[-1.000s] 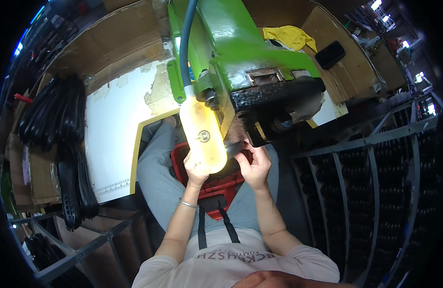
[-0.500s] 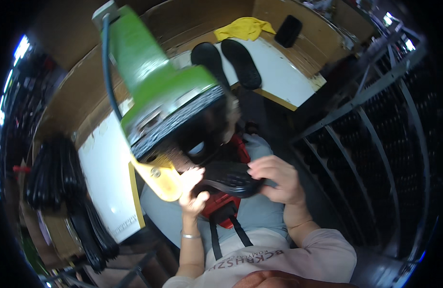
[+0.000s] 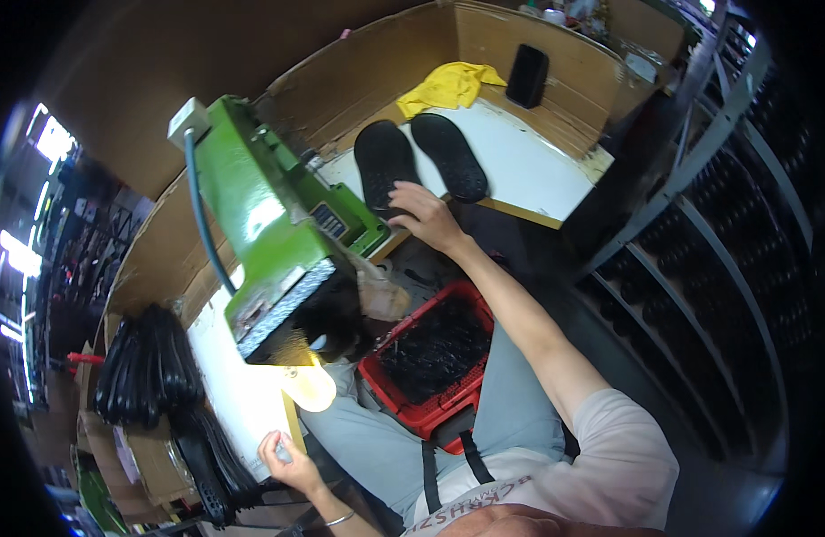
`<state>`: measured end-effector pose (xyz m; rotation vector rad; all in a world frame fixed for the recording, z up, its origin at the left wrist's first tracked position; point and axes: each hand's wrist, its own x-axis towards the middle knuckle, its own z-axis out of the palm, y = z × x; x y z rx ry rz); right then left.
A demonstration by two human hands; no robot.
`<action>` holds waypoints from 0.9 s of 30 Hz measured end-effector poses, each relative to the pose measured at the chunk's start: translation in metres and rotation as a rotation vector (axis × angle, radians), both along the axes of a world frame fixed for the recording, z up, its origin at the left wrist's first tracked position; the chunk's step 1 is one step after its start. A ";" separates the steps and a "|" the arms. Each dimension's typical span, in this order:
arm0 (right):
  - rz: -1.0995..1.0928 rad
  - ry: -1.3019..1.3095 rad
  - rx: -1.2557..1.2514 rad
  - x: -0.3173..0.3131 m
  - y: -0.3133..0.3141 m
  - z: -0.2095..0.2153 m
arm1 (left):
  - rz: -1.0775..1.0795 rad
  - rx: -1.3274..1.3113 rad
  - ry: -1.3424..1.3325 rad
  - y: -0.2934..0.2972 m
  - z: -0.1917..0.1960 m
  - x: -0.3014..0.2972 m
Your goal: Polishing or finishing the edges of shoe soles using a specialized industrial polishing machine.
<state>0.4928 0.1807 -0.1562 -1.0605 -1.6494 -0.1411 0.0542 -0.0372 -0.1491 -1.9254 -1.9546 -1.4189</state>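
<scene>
My right hand [image 3: 423, 217] reaches across to the white table, its fingers over the near end of a black shoe sole [image 3: 383, 157] and its thumb by that sole's edge. A second black shoe sole [image 3: 448, 154] lies just to the right. My left hand [image 3: 287, 462] is low at the left, beside the white tabletop's corner, with loosely curled fingers and nothing visible in them. Near it is a bundle of black soles [image 3: 214, 461]. The green machine [image 3: 274, 210] stands between my hands, its lamp [image 3: 310, 387] lit; no sole shows beneath its head.
A red basket [image 3: 421, 412] with black scraps sits between my legs. More black soles [image 3: 148, 367] are bunched at the left. A yellow cloth [image 3: 450, 87] and a black rectangular object [image 3: 527, 76] are by the cardboard wall [image 3: 368, 58]. A metal rack [image 3: 690, 210] rises at the right.
The sole held at the machine is gone from there. My right hand has moved up and left to the table's sole, my left hand down and left. The view has shifted too.
</scene>
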 end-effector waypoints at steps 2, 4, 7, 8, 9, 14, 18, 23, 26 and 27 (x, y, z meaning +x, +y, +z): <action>-0.010 0.023 -0.019 -0.015 0.013 -0.009 | 0.124 0.058 0.299 -0.018 0.023 -0.043; -0.019 0.012 -0.038 -0.033 0.014 -0.008 | 0.388 0.073 0.503 -0.044 0.046 -0.094; -0.147 -0.073 -0.135 -0.016 0.005 -0.030 | 0.729 -0.017 0.717 -0.056 0.068 -0.140; -0.043 -0.074 -0.139 -0.059 0.013 -0.020 | 0.791 -0.157 0.731 -0.043 0.070 -0.139; -0.004 -0.052 -0.170 -0.065 -0.005 -0.023 | 0.942 -0.285 0.786 -0.032 0.068 -0.134; -0.015 0.041 -0.322 -0.030 -0.060 -0.090 | 0.847 -0.410 0.370 -0.056 0.076 -0.170; -0.187 0.068 -0.410 0.026 -0.084 -0.128 | 0.749 -0.347 0.306 -0.077 0.071 -0.206; -0.129 0.149 -0.371 -0.035 -0.128 -0.118 | 0.654 -0.091 0.240 -0.079 0.076 -0.198; -0.031 0.303 -0.458 -0.061 -0.148 -0.130 | 0.599 0.048 -0.034 -0.083 0.080 -0.191; 0.020 0.395 -0.531 -0.074 -0.157 -0.129 | 0.583 0.086 -0.272 -0.085 0.082 -0.187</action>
